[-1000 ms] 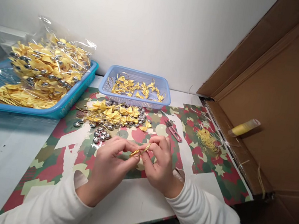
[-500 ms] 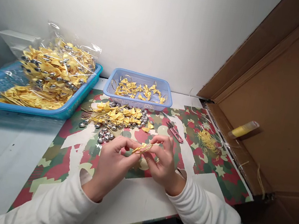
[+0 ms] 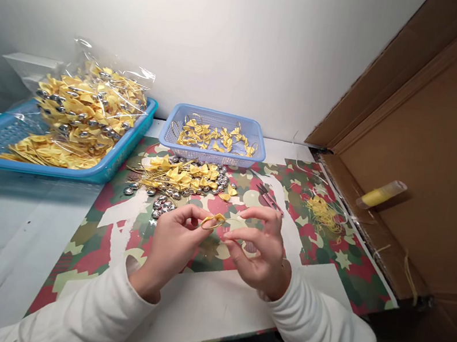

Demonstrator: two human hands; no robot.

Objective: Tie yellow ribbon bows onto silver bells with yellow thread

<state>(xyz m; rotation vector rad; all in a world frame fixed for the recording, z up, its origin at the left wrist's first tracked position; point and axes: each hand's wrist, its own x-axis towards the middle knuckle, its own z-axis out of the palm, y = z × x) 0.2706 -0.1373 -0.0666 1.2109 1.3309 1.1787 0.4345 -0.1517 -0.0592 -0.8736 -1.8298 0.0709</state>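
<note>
Between the thumb and index finger of my left hand [image 3: 179,239] is a small yellow ribbon bow [image 3: 215,219] with a gold elastic cord looping from it. The cord reaches to the right, close to the index fingertip of my right hand [image 3: 259,252]. That hand has its fingers apart, a little away from the bow, and I see nothing held in it. Just beyond my hands lies a pile of yellow bows [image 3: 186,174] with gold cords, among silver jingle bells [image 3: 162,205]. Small thread snips [image 3: 270,199] lie behind my right hand.
A light blue basket [image 3: 211,156] at the back holds finished-looking bows with loops. At left, a larger blue basket [image 3: 40,167] carries yellow bows and a clear bag [image 3: 92,95] of bows with bells. Yellow thread scraps [image 3: 324,213] lie right, beside a cardboard wall [image 3: 441,154].
My right hand has drawn back to the right from the bow, its fingers spreading. My left hand keeps its pinch on the bow. The view has shifted slightly.
</note>
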